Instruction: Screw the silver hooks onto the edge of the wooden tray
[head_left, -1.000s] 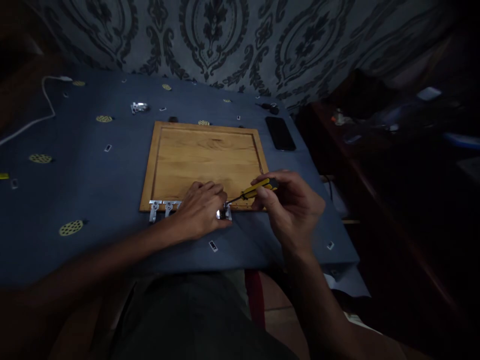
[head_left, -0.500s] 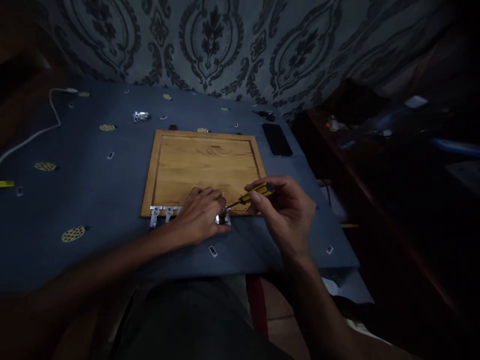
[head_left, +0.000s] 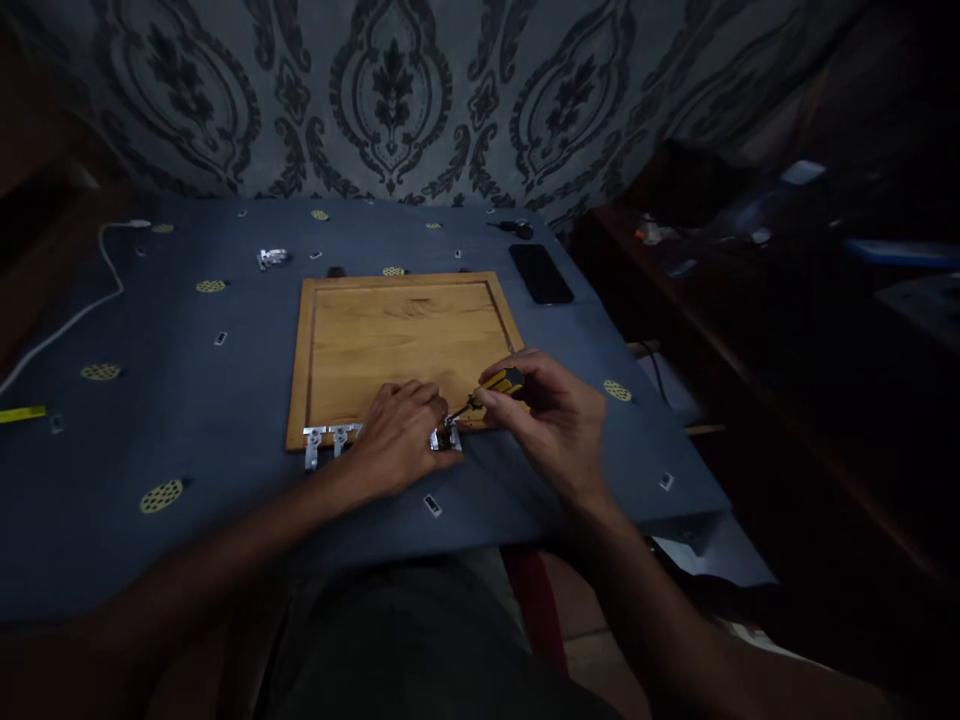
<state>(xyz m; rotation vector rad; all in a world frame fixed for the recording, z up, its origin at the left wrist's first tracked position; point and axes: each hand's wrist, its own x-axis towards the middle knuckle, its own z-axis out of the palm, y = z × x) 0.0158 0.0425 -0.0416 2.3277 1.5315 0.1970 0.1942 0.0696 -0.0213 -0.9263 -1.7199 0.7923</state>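
Note:
A wooden board (head_left: pixel 397 340) lies on the blue cloth in front of me. A metal rack of hooks (head_left: pixel 328 440) runs along its near edge. My left hand (head_left: pixel 397 435) rests on the rack with its fingers curled, pressing it against the board. My right hand (head_left: pixel 551 420) is closed on a yellow and black screwdriver (head_left: pixel 496 385). The screwdriver's tip points down and left at the rack's right end (head_left: pixel 448 437), close beside my left fingers.
A black phone (head_left: pixel 540 273) lies right of the board's far corner. A small metal part (head_left: pixel 271 258) sits at the back left. A white cable (head_left: pixel 82 300) runs along the left. Small tags and yellow patterned discs dot the cloth. The table's edge drops off at right.
My right hand and the screwdriver have moved slightly left, closer to the rack's right end. The camera has tilted, so the scene sits lower and further left in view.

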